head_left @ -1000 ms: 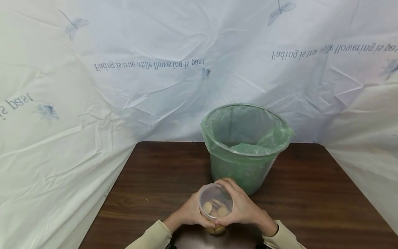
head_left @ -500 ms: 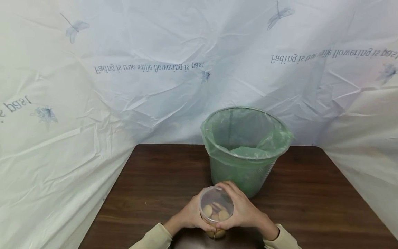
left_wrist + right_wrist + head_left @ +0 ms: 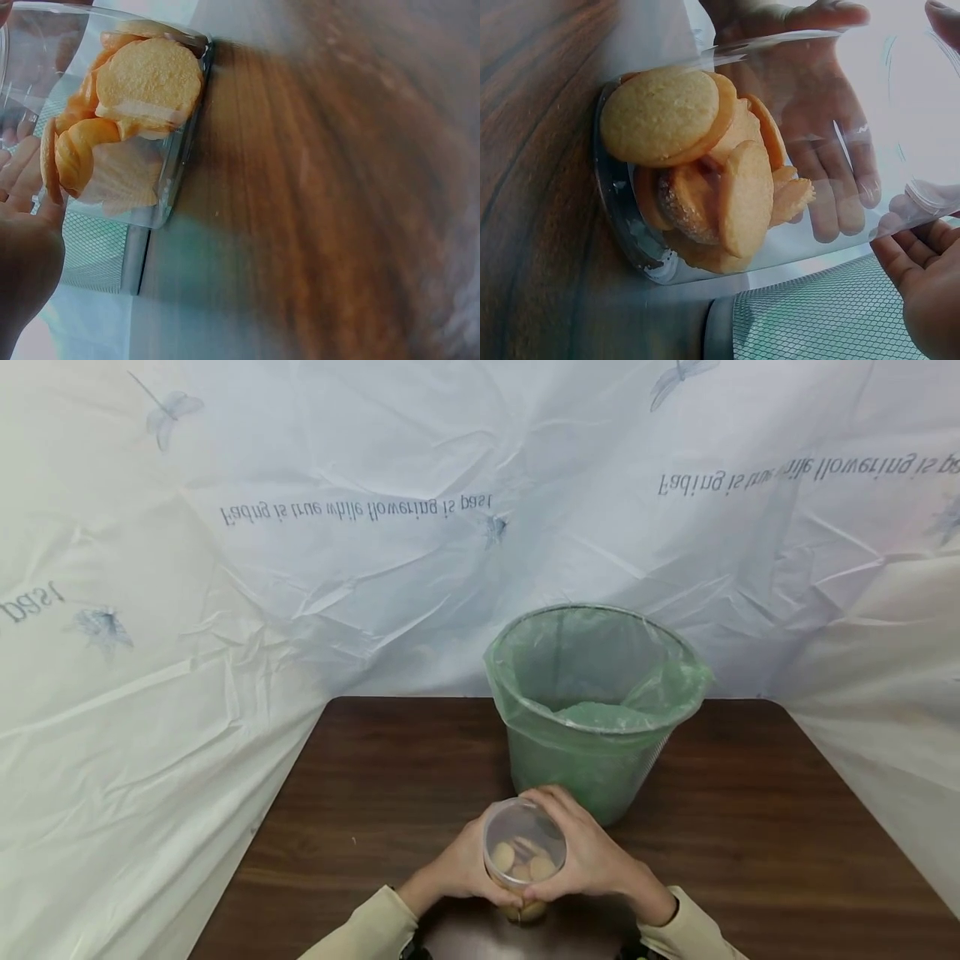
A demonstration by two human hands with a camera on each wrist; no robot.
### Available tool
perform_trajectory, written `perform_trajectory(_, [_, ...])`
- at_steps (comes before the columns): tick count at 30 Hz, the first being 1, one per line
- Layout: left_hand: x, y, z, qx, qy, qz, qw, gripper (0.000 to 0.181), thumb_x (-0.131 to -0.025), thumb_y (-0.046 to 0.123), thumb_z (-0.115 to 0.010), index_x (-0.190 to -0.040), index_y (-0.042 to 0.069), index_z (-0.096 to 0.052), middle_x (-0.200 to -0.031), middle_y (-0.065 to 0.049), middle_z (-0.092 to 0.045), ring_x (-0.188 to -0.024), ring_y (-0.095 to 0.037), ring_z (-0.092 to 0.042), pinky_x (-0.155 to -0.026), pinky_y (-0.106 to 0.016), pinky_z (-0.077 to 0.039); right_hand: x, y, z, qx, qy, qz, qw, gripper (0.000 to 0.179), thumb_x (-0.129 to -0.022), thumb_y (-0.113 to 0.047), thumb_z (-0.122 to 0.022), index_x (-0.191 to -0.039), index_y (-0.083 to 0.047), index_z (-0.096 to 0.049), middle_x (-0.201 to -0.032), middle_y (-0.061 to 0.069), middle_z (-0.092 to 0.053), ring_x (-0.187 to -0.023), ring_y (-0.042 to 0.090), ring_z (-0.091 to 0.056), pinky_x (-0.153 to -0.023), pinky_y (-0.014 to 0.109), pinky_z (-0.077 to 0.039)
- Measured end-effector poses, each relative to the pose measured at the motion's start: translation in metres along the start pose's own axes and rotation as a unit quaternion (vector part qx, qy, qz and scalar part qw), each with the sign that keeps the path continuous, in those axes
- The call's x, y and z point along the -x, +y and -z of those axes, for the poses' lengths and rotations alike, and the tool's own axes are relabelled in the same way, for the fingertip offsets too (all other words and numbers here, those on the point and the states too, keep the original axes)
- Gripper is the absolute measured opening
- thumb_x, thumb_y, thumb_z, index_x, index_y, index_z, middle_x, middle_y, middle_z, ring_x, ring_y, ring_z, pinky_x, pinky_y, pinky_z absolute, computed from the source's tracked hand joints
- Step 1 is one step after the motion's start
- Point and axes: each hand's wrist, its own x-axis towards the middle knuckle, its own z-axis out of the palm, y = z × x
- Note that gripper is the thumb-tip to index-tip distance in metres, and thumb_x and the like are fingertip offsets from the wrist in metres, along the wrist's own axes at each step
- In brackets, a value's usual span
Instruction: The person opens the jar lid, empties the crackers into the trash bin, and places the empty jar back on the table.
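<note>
A pale sheet (image 3: 360, 443) hangs behind a brown table (image 3: 375, 777). On the table's near side stands a clear tub (image 3: 525, 817) with cookies (image 3: 660, 116) low inside. The left hand (image 3: 467, 864) and right hand (image 3: 591, 856) are wrapped round it, thumbs close together. Just past them is a bin (image 3: 543, 768) with a green bag (image 3: 686, 683). Hardly anything has moved since a second ago, so the hold seems steady.
</note>
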Motion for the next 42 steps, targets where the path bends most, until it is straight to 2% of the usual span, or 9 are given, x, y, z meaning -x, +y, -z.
perform_trajectory(6, [-0.0002,0.0002,0.0007,0.002,-0.001,0.008,1.0,0.11,-0.057,0.015,-0.094,-0.147,0.014,-0.03,-0.135,-0.012,-0.055,-0.117,-0.027,-0.058,-0.099,-0.035,-0.05,-0.0016,0.0002,0.0023,-0.005,-0.011,-0.009,0.9999,0.098,-0.063,-0.06,-0.084,-0.142,-0.02,-0.043,-0.132,-0.001,-0.048,-0.11,0.017,-0.053,-0.085,0.034,-0.051])
perform_trajectory(13, [0.0005,0.0005,0.0006,-0.009,0.001,0.001,1.0,0.111,-0.057,0.016,-0.094,-0.147,0.014,-0.03,-0.135,-0.011,-0.054,-0.117,-0.025,-0.058,-0.098,-0.034,-0.05,-0.0013,0.0008,0.0043,-0.022,-0.031,-0.014,0.9992,0.098,-0.064,-0.056,-0.085,-0.143,-0.02,-0.041,-0.132,0.0,-0.048,-0.109,0.018,-0.053,-0.084,0.036,-0.051])
perform_trajectory(20, [0.0003,0.0018,0.0009,-0.016,0.004,0.006,0.9998,0.111,-0.055,0.018,-0.095,-0.146,0.016,-0.031,-0.135,-0.01,-0.055,-0.118,-0.025,-0.058,-0.1,-0.033,-0.049,-0.0002,-0.0004,0.0033,-0.036,-0.023,-0.023,0.9989,0.099,-0.063,-0.054,-0.087,-0.144,-0.021,-0.04,-0.133,0.001,-0.048,-0.108,0.021,-0.055,-0.084,0.036,-0.051])
perform_trajectory(29, [0.0007,0.005,0.0014,-0.009,0.004,0.015,0.9998,0.112,-0.054,0.017,-0.095,-0.146,0.016,-0.032,-0.136,-0.008,-0.055,-0.119,-0.027,-0.058,-0.102,-0.035,-0.047,0.0011,-0.0001,-0.0006,-0.057,0.005,-0.022,0.9981,0.099,-0.06,-0.051,-0.09,-0.14,-0.014,-0.044,-0.128,0.003,-0.054,-0.106,0.021,-0.057,-0.084,0.036,-0.052])
perform_trajectory(42, [0.0012,0.0029,0.0015,-0.021,0.004,0.01,0.9997,0.112,-0.054,0.02,-0.095,-0.146,0.018,-0.031,-0.136,-0.005,-0.054,-0.119,-0.02,-0.057,-0.102,-0.033,-0.048,-0.0025,0.0033,0.0065,-0.046,-0.025,-0.002,0.9986,0.097,-0.062,-0.053,-0.088,-0.141,-0.018,-0.044,-0.131,0.002,-0.051,-0.109,0.02,-0.056,-0.087,0.035,-0.051])
